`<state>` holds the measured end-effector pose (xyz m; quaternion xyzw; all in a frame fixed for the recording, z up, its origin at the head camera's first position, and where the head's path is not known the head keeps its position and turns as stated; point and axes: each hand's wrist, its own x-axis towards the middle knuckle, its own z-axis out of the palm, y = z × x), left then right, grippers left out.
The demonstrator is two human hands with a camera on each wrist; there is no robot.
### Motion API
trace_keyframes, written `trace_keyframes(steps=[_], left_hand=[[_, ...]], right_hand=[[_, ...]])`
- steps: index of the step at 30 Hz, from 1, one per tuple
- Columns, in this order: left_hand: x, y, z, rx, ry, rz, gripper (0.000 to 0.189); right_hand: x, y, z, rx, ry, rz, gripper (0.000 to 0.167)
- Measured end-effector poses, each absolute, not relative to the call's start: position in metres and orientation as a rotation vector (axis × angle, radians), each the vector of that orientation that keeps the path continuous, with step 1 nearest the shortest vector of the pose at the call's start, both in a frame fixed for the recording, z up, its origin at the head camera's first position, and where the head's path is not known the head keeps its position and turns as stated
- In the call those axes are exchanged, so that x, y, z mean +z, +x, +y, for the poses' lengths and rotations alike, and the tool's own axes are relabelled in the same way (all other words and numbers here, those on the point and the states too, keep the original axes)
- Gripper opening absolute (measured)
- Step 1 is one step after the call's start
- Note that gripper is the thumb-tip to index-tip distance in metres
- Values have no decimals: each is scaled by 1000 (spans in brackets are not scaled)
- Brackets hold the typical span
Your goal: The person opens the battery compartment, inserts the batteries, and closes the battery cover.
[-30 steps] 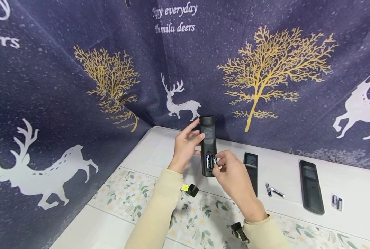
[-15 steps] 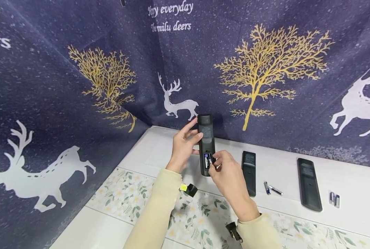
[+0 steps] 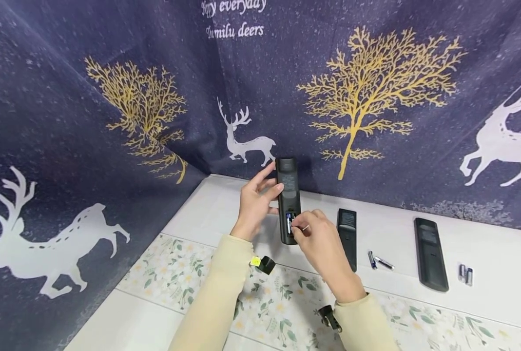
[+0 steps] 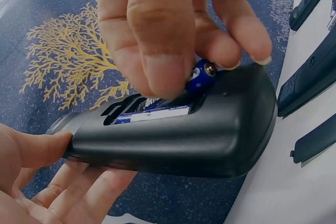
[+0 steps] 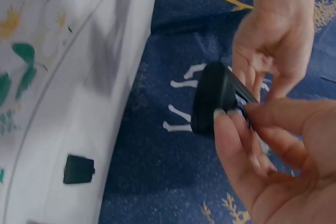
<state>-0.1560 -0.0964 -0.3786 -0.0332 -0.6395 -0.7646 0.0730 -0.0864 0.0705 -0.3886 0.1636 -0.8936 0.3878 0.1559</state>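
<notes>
My left hand holds a black remote control upright above the table, its back turned towards me. In the left wrist view, one battery lies in the uncovered battery compartment. A second, blue battery sits tilted there, its metal end sticking up at the compartment's edge. My right hand pinches this second battery between thumb and fingers, which hide most of it. In the right wrist view, my right fingertips touch the lower end of the remote.
A small black battery cover lies on the white table. To the right lie a second remote, a pair of batteries, a third remote and another pair of batteries. A dark blue printed cloth hangs behind.
My right hand has brought the second battery from the compartment's right side into it, and its fingers now cover more of the opening. My left hand keeps its grip on the remote.
</notes>
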Motion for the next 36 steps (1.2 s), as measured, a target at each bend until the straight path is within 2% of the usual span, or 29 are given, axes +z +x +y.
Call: trace_keyframes(steps=[10,13,17,21,24,36], left_hand=[[-376,-156,-101,-2280,-123,-1925,58],[-374,-155,-103,-2265,-122,-1927,58],[-372,-153,-103,-2263,-119,-1934,58],[-372,-154,-101,-2282,-117,-1936,58],[-370,-155,-99,-2290,-125,-1934,57],[-370,-151,-96,-2250,-136,-1956,58]], right_hand=[[-386,-92,91,1085,765,-2560,31],[-387,-94,92,1090,789,-2490,47],[-387,-94,94,1184,757,-2503,75],[-387,-94,95,1353,735,-2557,92],[-384,-95,96,1412,735,-2578,96],[-386,-96,99,1443,694,-2623,94]])
